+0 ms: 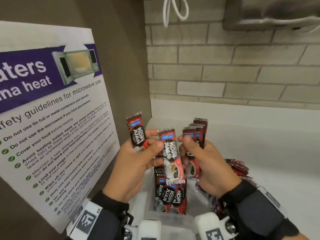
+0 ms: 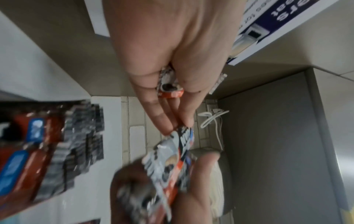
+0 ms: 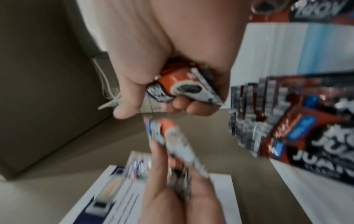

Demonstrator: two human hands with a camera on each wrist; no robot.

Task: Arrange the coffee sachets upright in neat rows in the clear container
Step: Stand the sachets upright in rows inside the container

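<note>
My left hand (image 1: 152, 142) grips one red and black coffee sachet (image 1: 136, 134) upright in its palm. Its fingertips (image 2: 172, 127) also pinch a second sachet (image 1: 170, 153) that hangs tilted between both hands. My right hand (image 1: 186, 141) grips a bunch of several sachets (image 1: 196, 134), held upright; the right wrist view shows their lower ends (image 3: 184, 86) in the curled fingers. Below the hands stands the clear container (image 1: 173, 220) with a few sachets (image 1: 170, 193) upright in it. Both wrist views are blurred.
A loose pile of sachets (image 1: 239, 168) lies on the white counter (image 1: 259, 135) to the right of the container. A microwave safety poster (image 1: 52, 118) hangs on the brown side wall at left. A brick wall (image 1: 225, 66) with a white cable (image 1: 174, 9) is behind.
</note>
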